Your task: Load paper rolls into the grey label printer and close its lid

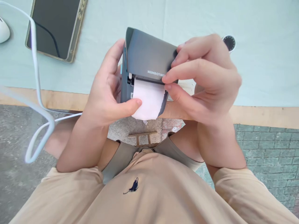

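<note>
A dark grey NIIMBOT label printer (149,56) is held up between my hands, above the table's front edge. White label paper (149,98) hangs out of its slot, with an uneven lower end. My left hand (109,87) is wrapped round the printer's left side, its thumb lying on the paper. At the right, my right hand (205,74) has its fingertips on the cover's edge, and its thumb and forefinger meet near the slot's right end. The lid stands slightly raised at the left, where a bit of the inside shows.
A tablet-like device with a dark screen (54,26) lies at the back left, beside a white mouse (4,31). A white cable (35,62) loops over the table's left edge. Behind my right hand is a small round black-and-white object (229,43).
</note>
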`<state>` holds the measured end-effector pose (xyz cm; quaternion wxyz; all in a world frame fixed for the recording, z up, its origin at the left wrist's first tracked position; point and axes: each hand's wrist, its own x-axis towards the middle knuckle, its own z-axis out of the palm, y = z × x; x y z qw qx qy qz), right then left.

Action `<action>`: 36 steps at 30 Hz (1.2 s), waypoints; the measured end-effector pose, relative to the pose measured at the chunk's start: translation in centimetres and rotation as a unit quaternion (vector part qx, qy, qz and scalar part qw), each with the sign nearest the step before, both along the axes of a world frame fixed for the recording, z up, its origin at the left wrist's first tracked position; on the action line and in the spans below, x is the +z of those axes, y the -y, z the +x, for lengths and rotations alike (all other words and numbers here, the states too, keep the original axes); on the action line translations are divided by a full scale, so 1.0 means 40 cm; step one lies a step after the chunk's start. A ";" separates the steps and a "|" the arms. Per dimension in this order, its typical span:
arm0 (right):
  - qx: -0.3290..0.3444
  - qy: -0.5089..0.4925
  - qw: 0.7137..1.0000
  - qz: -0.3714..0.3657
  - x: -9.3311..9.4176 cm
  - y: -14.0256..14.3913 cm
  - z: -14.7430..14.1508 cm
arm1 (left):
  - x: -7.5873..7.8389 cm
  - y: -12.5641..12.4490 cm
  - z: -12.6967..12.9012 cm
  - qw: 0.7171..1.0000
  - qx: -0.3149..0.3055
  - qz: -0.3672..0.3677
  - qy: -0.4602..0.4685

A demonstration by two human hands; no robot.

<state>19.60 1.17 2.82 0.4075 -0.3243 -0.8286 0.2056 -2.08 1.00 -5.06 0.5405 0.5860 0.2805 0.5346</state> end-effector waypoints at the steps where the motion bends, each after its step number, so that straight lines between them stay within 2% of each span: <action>1: 0.006 0.005 1.000 -0.002 -0.001 0.000 0.002 | 0.007 0.003 0.000 1.000 -0.004 -0.014 -0.005; 3: 0.006 0.009 1.000 -0.011 -0.003 0.002 0.002 | 0.017 0.006 -0.001 0.999 -0.029 -0.019 -0.016; 6: -0.022 -0.004 0.999 -0.042 -0.002 0.006 -0.001 | 0.045 0.013 0.003 0.999 -0.035 -0.013 -0.033; 8: -0.037 -0.002 0.997 -0.075 0.004 0.009 -0.003 | 0.084 0.027 0.014 0.998 -0.023 -0.040 -0.052; 9: -0.040 0.007 0.995 -0.092 0.009 0.010 -0.004 | 0.107 0.036 0.021 0.992 -0.007 -0.095 -0.079; 10: -0.041 0.015 0.993 -0.108 0.014 0.011 -0.004 | 0.129 0.045 0.029 0.989 0.004 -0.112 -0.099; 13: -0.044 0.048 0.984 -0.166 0.034 0.013 -0.007 | 0.166 0.061 0.041 0.986 0.013 -0.115 -0.120; 15: -0.034 0.059 0.976 -0.208 0.045 0.015 -0.010 | 0.155 0.056 0.037 0.985 0.017 -0.126 -0.115; 17: -0.012 0.057 0.969 -0.242 0.051 0.016 -0.015 | 0.126 0.043 0.026 0.990 0.007 -0.111 -0.093; 19: 0.019 0.042 0.960 -0.275 0.053 0.015 -0.021 | 0.098 0.030 0.016 0.998 -0.038 -0.013 -0.041; 20: 0.035 0.037 0.955 -0.293 0.054 0.014 -0.024 | 0.089 0.027 0.014 0.998 -0.057 0.000 -0.036; 22: 0.063 0.020 0.942 -0.329 0.056 0.010 -0.029 | 0.084 0.027 0.014 0.993 -0.027 -0.101 -0.052; 23: 0.072 0.010 0.938 -0.339 0.057 0.008 -0.031 | 0.086 0.029 0.017 0.993 -0.031 -0.098 -0.051; 24: 0.074 0.006 0.936 -0.344 0.059 0.006 -0.031 | 0.089 0.032 0.021 0.996 -0.061 -0.062 -0.037; 27: 0.069 0.012 0.938 -0.341 0.057 0.003 -0.029 | 0.096 0.041 0.037 0.995 -0.070 -0.066 0.020; 31: 0.070 0.008 0.948 -0.311 0.040 0.005 -0.025 | 0.099 0.047 0.057 0.989 -0.011 -0.130 0.074; 36: 0.068 0.009 0.959 -0.276 0.014 0.005 -0.025 | 0.084 0.037 0.054 0.989 0.006 -0.118 0.087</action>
